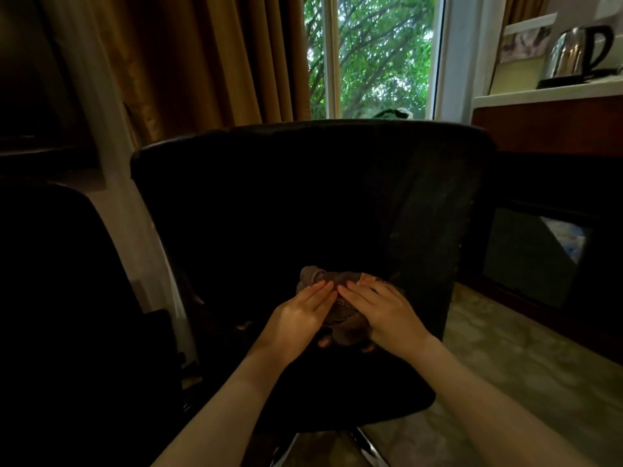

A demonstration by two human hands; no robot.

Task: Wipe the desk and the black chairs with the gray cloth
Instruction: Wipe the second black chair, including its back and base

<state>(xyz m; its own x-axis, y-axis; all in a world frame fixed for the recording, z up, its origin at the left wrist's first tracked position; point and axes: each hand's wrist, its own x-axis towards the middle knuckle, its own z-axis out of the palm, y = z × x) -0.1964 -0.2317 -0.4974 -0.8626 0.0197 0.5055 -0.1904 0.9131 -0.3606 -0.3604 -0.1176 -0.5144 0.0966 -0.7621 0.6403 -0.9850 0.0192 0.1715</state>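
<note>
Left hand (298, 320) and right hand (382, 315) lie flat, fingers straight, pressing the gray cloth (340, 313) beneath them onto the black chair (303, 197), a window (371, 55) beyond them, a kettle (576, 52) off right.

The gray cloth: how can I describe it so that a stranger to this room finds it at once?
Find the window with green trees, then the black chair in front of it. Low on that chair is the gray cloth, with the left hand and the right hand laid flat on it. It is the only crumpled, lighter thing on the dark chair.
</note>
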